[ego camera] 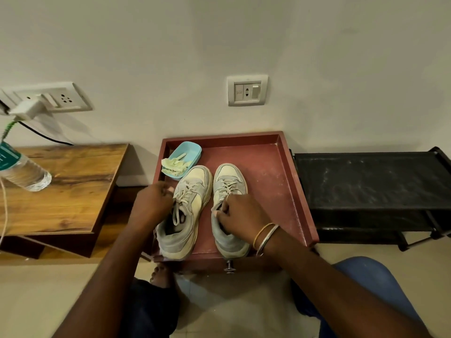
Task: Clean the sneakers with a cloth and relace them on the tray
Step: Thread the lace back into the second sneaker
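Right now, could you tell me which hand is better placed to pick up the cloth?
Left, I would say. The left hand grips the left sneaker just beside the cloth on the blue dish; the right hand pinches the right sneaker's lace, farther off.

open tray floor (268, 181) right of the sneakers (228, 178), blue dish (189, 151) filling far-left corner, wall (219, 45) close behind

no lettering can be read in this view: the teal label (8, 154) on the bottle (26, 175) carries white print too blurred to make out, and a small mark on the switch plate (247, 90) is too small to tell.
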